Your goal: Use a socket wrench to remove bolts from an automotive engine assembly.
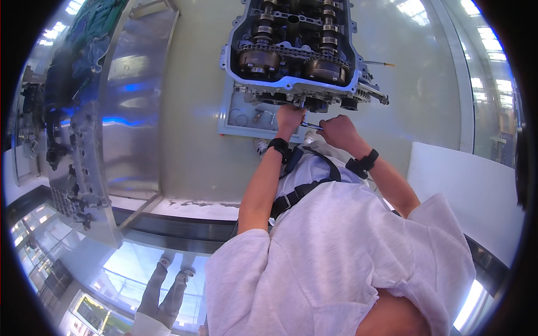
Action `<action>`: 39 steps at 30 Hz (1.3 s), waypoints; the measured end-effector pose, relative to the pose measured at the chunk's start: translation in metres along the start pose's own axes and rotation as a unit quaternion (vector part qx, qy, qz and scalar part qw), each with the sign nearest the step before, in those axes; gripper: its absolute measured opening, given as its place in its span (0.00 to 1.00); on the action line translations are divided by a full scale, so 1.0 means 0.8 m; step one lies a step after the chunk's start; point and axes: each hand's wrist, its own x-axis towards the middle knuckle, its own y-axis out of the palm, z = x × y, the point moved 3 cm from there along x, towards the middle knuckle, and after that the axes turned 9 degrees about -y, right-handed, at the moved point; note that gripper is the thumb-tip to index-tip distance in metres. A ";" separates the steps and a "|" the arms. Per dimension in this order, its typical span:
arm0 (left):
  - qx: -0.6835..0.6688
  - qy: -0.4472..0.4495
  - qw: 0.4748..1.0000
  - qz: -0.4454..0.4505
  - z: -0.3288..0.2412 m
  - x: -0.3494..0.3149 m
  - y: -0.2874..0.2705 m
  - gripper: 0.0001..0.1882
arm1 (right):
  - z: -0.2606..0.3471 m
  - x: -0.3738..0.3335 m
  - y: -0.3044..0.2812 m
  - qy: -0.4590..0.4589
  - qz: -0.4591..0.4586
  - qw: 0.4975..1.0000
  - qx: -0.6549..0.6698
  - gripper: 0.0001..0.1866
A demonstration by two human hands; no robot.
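Observation:
In front of me stands an engine (pixel 288 85) with its top uncovered. Two camshafts, a timing chain (pixel 292 52) and two round cam gears (pixel 259 60) show inside it. My left hand (pixel 288 119) is closed at the engine's near face, around the head end of a ratchet wrench (pixel 312 126). To its right, my right hand (pixel 339 133) grips the wrench's handle, which lies roughly crosswise. Pulleys (pixel 317 106) sit just beyond both hands. My left fingers and the engine's underside hide whatever the wrench's head meets.
Below the engine is a light blue-grey tray (pixel 224 122) with small parts in it. A thin rod (pixel 382 64) sticks out at the engine's right. At left stands a metal table (pixel 134 101), beside more engine parts (pixel 84 151). A white panel (pixel 459 185) is at right.

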 end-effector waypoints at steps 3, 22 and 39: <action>-0.080 0.001 0.997 0.015 -0.009 -0.006 0.005 0.16 | -0.013 -0.005 0.010 0.019 -0.021 0.999 -0.027 0.11; 0.002 0.018 1.000 -0.021 -0.010 0.001 0.000 0.21 | -0.025 0.020 0.051 0.002 -0.010 1.000 -0.007 0.11; 0.054 0.149 0.985 0.071 -0.003 0.016 0.012 0.14 | -0.013 -0.010 -0.012 0.026 -0.008 1.000 -0.013 0.10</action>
